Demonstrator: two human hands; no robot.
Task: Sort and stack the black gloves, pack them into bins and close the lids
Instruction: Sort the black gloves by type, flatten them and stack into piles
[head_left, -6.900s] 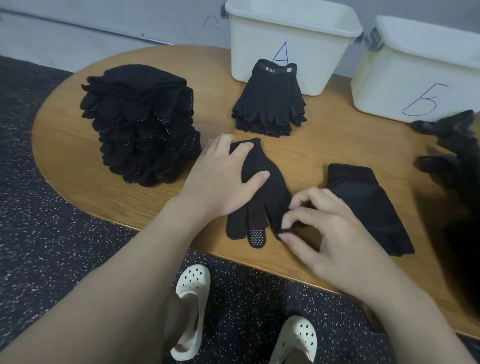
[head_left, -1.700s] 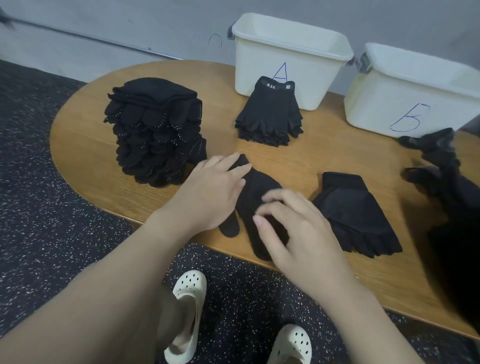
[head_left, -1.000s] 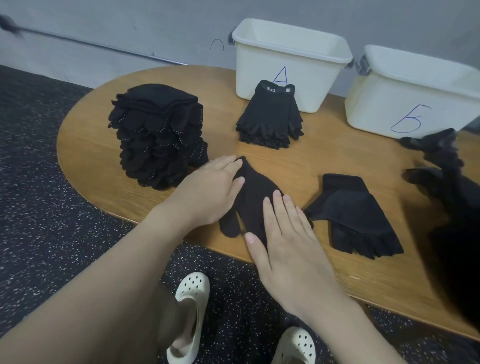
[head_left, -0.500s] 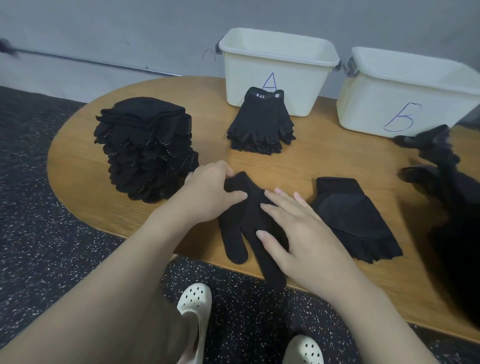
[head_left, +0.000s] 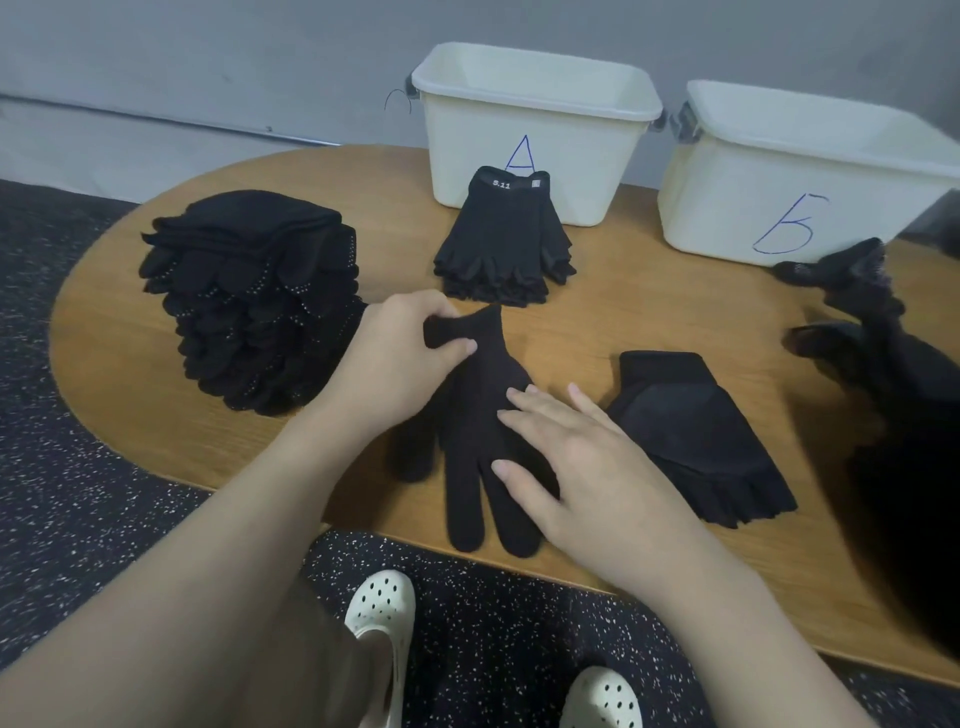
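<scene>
Glove (head_left: 480, 415) (fingertips overhanging the table (head_left: 597, 332) edge) has its cuff pinched by left hand (head_left: 395, 358) fingers; right hand (head_left: 576, 467) presses flat.

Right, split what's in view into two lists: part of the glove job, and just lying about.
Part of the job:
- knit glove, left hand pinching its cuff, right hand flat on it
- tall dotted-glove stack
- fingerless-glove stack
- single fingerless glove
- loose pile
- bin A
- bin B

Lying about:
- white clogs

A blue handwritten "A" marks the far white bin (head_left: 530, 171). The right bin (head_left: 779, 208) bears a blue "Б". The glove stack (head_left: 501, 244) before the "A" bin reads "5.11" on its top cuff.
</scene>
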